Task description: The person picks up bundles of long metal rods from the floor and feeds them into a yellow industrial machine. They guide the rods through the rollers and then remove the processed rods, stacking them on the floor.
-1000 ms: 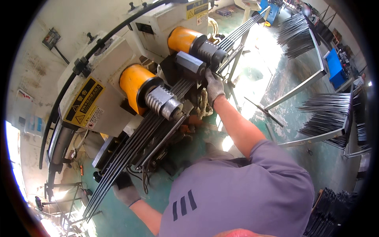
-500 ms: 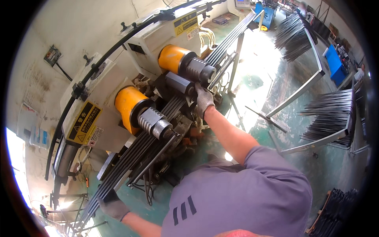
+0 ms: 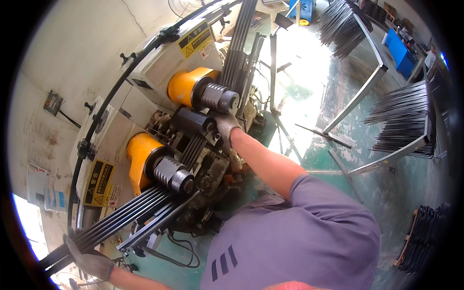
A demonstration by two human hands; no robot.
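Several dark metal bars (image 3: 116,212) run side by side through a bending machine. Their near-left and far-right lengths slant differently from the stretch in the middle. My left hand (image 3: 94,265), in a grey work glove, grips the bars near their left end, a digit across their top. My right hand (image 3: 225,126), also gloved, is closed at the outer end of a dark faceted cylinder (image 3: 192,122); part of its fingers is hidden. On either side of it stand two yellow bending heads (image 3: 140,155) with ribbed metal rollers (image 3: 173,174), pressed close to the bars.
A black hose (image 3: 99,116) arches over the pale machine housings. To the right, racks (image 3: 360,104) carry bundles of thin dark rods (image 3: 401,123). More dark pieces (image 3: 425,237) are stacked at the lower right. A blue cabinet (image 3: 401,50) and a person (image 3: 429,57) are farther back.
The bars' outer lengths have swung away from the straight line they formed, and the yellow heads have turned. My left hand has moved left with the bars; my right hand stays at the cylinder.
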